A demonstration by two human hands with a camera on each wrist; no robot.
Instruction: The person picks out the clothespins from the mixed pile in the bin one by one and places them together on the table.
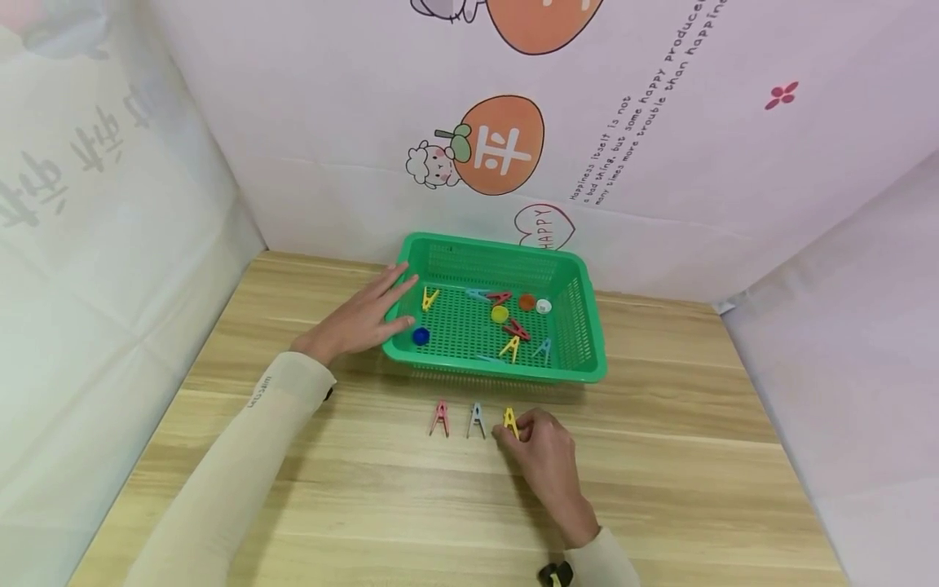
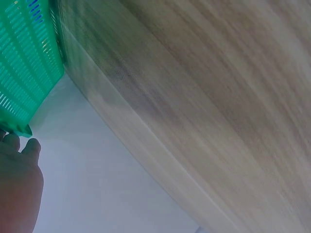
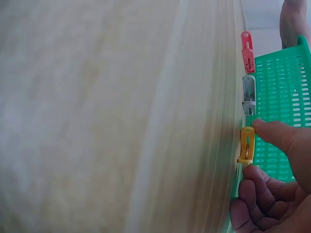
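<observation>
My right hand (image 1: 546, 461) pinches a yellow clothespin (image 1: 510, 421) between thumb and index finger at the table surface. In the right wrist view this yellow clothespin (image 3: 247, 144) sits between the thumb and the fingertip, with the other fingers curled beside it. To its left stand a grey-blue clothespin (image 1: 476, 419) and a pink clothespin (image 1: 440, 417), making a row in front of the green basket (image 1: 499, 371). My left hand (image 1: 363, 314) rests on the basket's left rim, fingers spread and nearly straight. Only part of that hand (image 2: 19, 179) shows in the left wrist view.
Inside the basket lie several clothespins, among them a yellow one (image 1: 429, 299) and a dark red one (image 1: 517, 329). Bottle caps lie there too: blue (image 1: 421, 336), yellow (image 1: 500, 315), orange-brown (image 1: 526, 302) and white (image 1: 543, 306). Printed cloth walls (image 1: 660, 244) surround the wooden table (image 1: 682, 456).
</observation>
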